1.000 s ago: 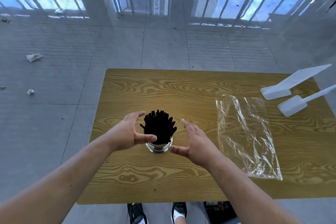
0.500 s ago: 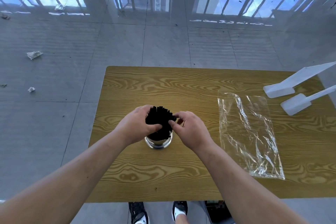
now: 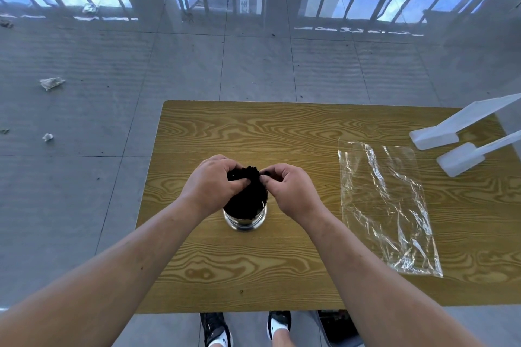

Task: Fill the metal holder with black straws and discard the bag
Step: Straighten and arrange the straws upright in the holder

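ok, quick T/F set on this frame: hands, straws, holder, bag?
1. Both hands, left hand and right hand, pinch the tops of the black straws. True.
2. The straws stand in the metal holder. True.
3. The plastic bag is in the right hand. False: it lies flat on the table, to the holder's right.
4. The bag holds straws. False: it looks empty.

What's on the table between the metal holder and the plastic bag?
Only bare table between metal holder and plastic bag, apart from the right hand, in the head view.
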